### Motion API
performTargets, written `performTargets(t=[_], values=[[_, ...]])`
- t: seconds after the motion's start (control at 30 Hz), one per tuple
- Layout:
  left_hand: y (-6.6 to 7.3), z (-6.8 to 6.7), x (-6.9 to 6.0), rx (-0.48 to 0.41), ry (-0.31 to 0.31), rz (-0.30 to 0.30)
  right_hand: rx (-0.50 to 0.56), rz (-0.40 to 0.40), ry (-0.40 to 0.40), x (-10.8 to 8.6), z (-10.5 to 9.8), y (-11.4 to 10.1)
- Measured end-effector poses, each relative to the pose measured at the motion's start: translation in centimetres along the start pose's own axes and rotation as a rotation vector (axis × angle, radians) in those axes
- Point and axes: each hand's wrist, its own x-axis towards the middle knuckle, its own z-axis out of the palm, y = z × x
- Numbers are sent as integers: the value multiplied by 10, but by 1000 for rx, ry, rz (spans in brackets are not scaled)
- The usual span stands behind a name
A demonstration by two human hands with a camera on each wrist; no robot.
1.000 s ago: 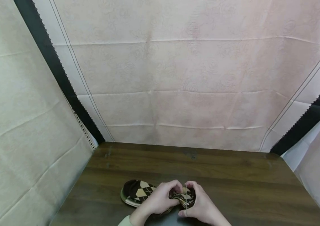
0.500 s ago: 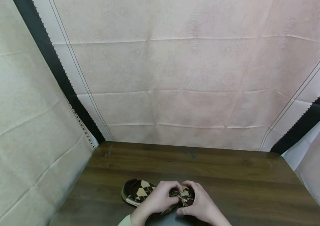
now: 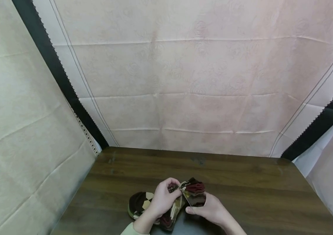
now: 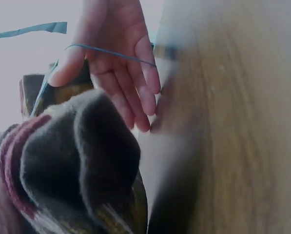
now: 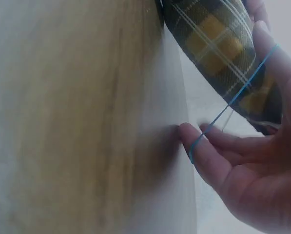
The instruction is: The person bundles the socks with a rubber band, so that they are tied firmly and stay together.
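A folded plaid cloth [image 3: 138,202], brown, cream and dark red, lies in layers on the table. My left hand [image 3: 164,198] pinches its gathered middle, and the cloth's end [image 3: 195,186] fans out beyond. In the left wrist view the thick, fuzzy folds of the cloth [image 4: 82,151] hide most of that hand. Just right of the bundle is my right hand [image 3: 208,209], thumb and fingers spread. A thin blue rubber band [image 5: 228,105] is stretched across its thumb and index finger. From there the band [image 4: 106,51] runs to the gathered part of the cloth.
The brown wooden table [image 3: 242,189] extends beyond and to both sides of the hands. Pale cloth panels [image 3: 198,81] with dark strips [image 3: 63,78] rise behind it and at the sides. A grey surface [image 3: 181,225] shows below the hands.
The cloth has turned, and its dark red layered end now shows up and to the right. My right hand has drawn slightly rightward from the cloth, with the band stretched between them.
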Motion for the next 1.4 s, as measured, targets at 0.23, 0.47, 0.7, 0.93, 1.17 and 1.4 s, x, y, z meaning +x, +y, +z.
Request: performTargets(t=[0.23,0.47,0.7,0.93,1.17,1.4], values=[[-6,3,3,54,32,-29,11,-95,-127,-7,4,-8],[-4,-4,3,93,-215,-1,-12,-242,-116,-11,2,-11],[5,-7,1,110,-334,-1,-61,-217,-117,-16,-1,-14],[2,-1,2,212,-257,3,-158,-268,-76,-17,3,-16],[10,7,5,321,-153,37,-218,-195,-78,-18,1,-21],[2,-8,18,385,-34,20,-99,-221,-271,-29,-18,-14]])
